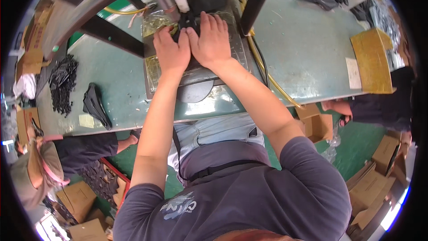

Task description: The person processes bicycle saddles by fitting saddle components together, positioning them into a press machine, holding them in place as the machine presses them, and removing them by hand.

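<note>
Both my hands lie side by side on the plate of a bench press machine [154,78], with their thumbs nearly meeting. Between and under them is a black part [189,20], mostly hidden, so its kind cannot be made out. My left hand [173,51] has its fingers bent at the part's left side. My right hand [211,40] lies flatter, its fingers stretched forward along the right side. Just beyond the thumbs, a white-sleeved rod [181,2] of the machine comes down close to the part.
Dark frame posts [113,35] flank the plate. A yellow hose [273,82] runs along its right. On the green table's left are a heap of small black pieces [62,82] and a black saddle-shaped piece [96,105]. A yellowed box [372,60] stands right. Other people sit at both sides.
</note>
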The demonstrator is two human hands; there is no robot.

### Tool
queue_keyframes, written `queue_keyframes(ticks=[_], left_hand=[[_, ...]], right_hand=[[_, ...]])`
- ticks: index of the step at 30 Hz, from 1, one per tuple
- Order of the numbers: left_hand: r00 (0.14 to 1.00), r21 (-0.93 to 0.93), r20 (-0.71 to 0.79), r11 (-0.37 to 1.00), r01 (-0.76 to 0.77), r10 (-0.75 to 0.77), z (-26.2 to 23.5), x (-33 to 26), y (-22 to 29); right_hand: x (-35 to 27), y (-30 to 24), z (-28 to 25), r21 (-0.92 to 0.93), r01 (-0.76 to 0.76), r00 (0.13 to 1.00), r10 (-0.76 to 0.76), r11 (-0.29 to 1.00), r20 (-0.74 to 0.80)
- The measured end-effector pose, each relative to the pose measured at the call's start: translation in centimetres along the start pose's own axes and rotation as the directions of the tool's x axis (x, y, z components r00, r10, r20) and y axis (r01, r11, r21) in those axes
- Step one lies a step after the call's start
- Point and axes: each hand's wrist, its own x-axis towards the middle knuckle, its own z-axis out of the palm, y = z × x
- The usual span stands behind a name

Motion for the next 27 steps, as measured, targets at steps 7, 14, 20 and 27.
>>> queue_keyframes(ticks=[7, 14, 20, 27], left_hand=[[0.998, -0.143, 0.003, 0.988, 0.056, -0.056, -1.8, -0.7, 1.2], [0.929, -0.537, 0.264, 0.760, 0.366, -0.260, -6.3, -5.8, 4.6], [0.917, -0.311, 0.193, 0.908, -0.280, 0.349, -7.6, -6.0, 5.3], [0.811, 0.101, 0.408, 0.862, -0.496, 0.419, -6.3, -7.2, 2.3]], right_hand=[[0.9, 0.5, -2.7, 0.336, -0.205, 0.954, 0.110, 0.919, 0.280], [-0.5, 3.2, -10.4, 0.254, 0.310, 0.896, -0.371, 0.916, 0.245], [-5.3, 8.1, -12.2, 0.604, -0.077, 0.997, 0.042, 0.793, 0.072], [-1.8, 11.8, -19.3, 0.691, -0.568, 0.711, 0.690, 0.446, 0.139]])
